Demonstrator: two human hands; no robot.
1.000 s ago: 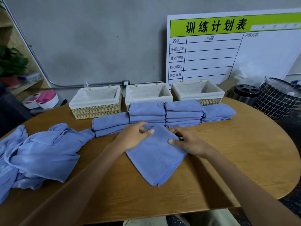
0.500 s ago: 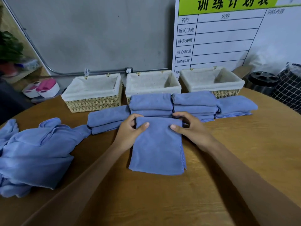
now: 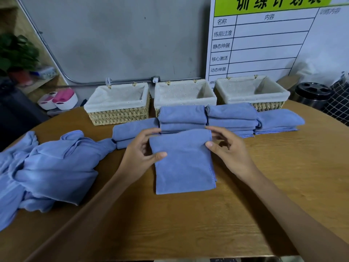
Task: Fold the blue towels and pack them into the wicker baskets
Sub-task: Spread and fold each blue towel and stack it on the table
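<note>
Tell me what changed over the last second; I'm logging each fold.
The towel, lying skewed a second ago, was squared up. Both hands, left and right, went from pressing it flat to pinching its far edge and lifting it. The folded stacks, three baskets and loose pile stayed put.

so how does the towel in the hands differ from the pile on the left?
The held towel is folded into a flat rectangle; the left pile is loose and crumpled. The held towel is pinched at its far corners by left hand and right hand; the left pile lies untouched. Both are blue, on the table.
</note>
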